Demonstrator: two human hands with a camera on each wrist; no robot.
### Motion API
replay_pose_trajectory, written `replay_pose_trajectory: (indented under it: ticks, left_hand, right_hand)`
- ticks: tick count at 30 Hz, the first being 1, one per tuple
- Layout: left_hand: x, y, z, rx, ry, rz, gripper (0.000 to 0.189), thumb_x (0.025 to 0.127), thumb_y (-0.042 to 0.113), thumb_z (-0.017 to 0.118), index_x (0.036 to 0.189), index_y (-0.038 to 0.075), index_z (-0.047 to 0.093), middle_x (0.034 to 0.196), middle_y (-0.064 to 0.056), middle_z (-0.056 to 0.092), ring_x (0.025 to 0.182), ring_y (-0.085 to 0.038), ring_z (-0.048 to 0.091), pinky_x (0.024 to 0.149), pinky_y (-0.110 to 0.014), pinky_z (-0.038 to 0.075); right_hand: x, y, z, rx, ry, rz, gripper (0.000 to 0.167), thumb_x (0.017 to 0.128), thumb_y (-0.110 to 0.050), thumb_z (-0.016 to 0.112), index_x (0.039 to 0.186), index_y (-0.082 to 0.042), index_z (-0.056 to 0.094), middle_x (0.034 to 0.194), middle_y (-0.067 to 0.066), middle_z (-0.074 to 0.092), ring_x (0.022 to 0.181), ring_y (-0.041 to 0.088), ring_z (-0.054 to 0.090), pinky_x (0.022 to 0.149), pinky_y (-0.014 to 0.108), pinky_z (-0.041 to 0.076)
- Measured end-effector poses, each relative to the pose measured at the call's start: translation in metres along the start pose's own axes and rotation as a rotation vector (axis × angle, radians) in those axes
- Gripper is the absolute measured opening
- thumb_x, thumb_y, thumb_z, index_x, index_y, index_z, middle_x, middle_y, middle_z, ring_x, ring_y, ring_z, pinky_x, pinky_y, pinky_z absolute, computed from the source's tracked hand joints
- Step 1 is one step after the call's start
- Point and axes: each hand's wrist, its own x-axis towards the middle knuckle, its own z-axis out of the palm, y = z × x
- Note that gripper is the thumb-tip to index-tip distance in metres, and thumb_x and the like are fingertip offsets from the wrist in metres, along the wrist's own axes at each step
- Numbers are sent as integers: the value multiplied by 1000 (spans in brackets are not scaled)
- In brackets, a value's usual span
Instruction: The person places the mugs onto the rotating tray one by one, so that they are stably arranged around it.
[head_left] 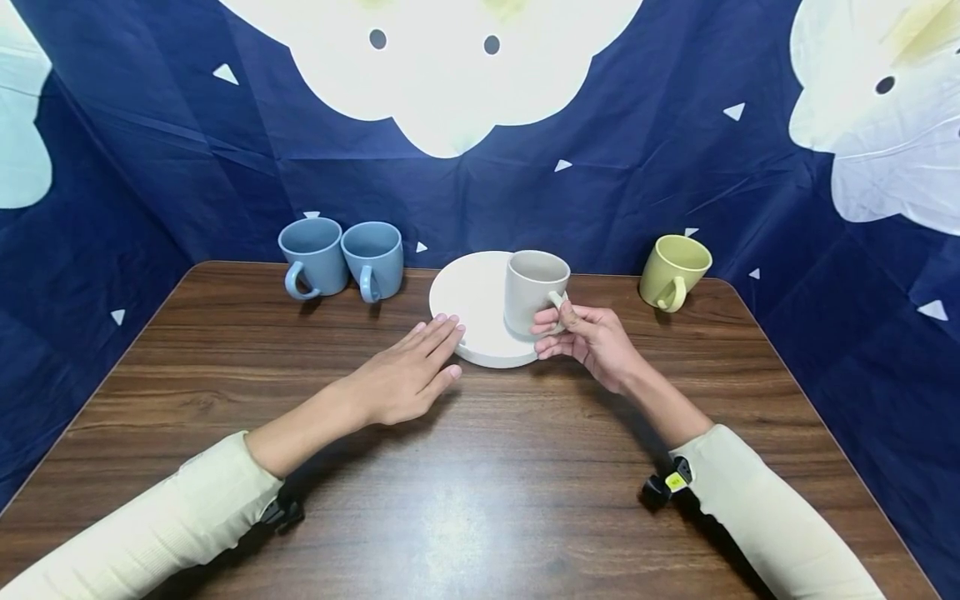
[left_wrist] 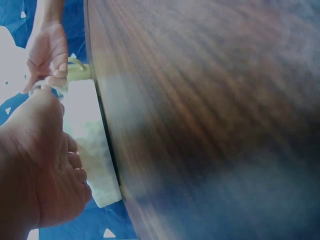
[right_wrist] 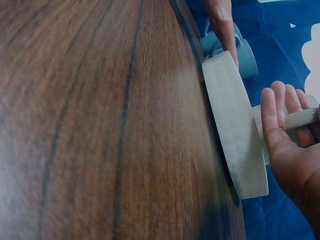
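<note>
A thick white round disc (head_left: pixel 469 302) lies on the table, and a light grey mug (head_left: pixel 531 287) stands upright on its right part. With thumb and fingers, my right hand (head_left: pixel 588 342) grips this mug's handle, which points toward the right and front. The handle also shows between the fingers in the right wrist view, where the disc's side (right_wrist: pixel 235 130) faces the camera. My left hand (head_left: pixel 408 375) is held flat with straight fingers, fingertips at the disc's left front edge. Whether they press on it I cannot tell.
Two blue mugs, a left one (head_left: pixel 313 254) and a right one (head_left: pixel 375 260), stand close together at the back left. A yellow-green mug (head_left: pixel 675 271) stands at the back right. Behind the wooden table (head_left: pixel 480 500) hangs a dark blue cloth (head_left: pixel 187 167) with white shapes.
</note>
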Motion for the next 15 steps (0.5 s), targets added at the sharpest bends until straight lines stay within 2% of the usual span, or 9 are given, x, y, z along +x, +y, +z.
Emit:
replay_pose_trajectory:
  ticks: [15]
  left_hand:
    - [1,0,1,0,4,1,71,123,44,36,178,0,25,189,-21,18,179,-36,13,147,-56,15]
  right_hand:
    - [-2,3,8,14,-34,13,38,120,-34,54,119,-4,78,111,5,87,91,16,83,87,35,71]
